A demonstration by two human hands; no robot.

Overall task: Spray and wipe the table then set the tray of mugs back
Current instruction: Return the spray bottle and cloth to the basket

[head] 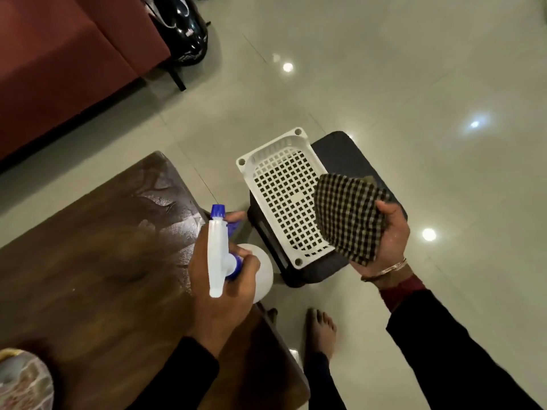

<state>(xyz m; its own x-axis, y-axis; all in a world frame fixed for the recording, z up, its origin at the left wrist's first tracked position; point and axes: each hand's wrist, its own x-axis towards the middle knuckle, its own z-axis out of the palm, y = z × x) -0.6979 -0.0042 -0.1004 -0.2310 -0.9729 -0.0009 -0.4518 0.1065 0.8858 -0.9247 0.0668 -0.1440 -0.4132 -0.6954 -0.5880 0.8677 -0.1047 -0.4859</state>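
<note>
My left hand grips the neck of a white spray bottle with a blue nozzle, held over the right edge of the dark wooden table. Wet streaks shine on the table's far right part. My right hand holds a folded black-and-cream checked cloth above a white perforated plastic tray. That tray sits on a dark stool right of the table and holds nothing. No mugs are in view.
A red sofa stands at the back left with a black helmet beside it. A patterned object pokes in at the bottom left. My bare foot stands on the glossy tile floor.
</note>
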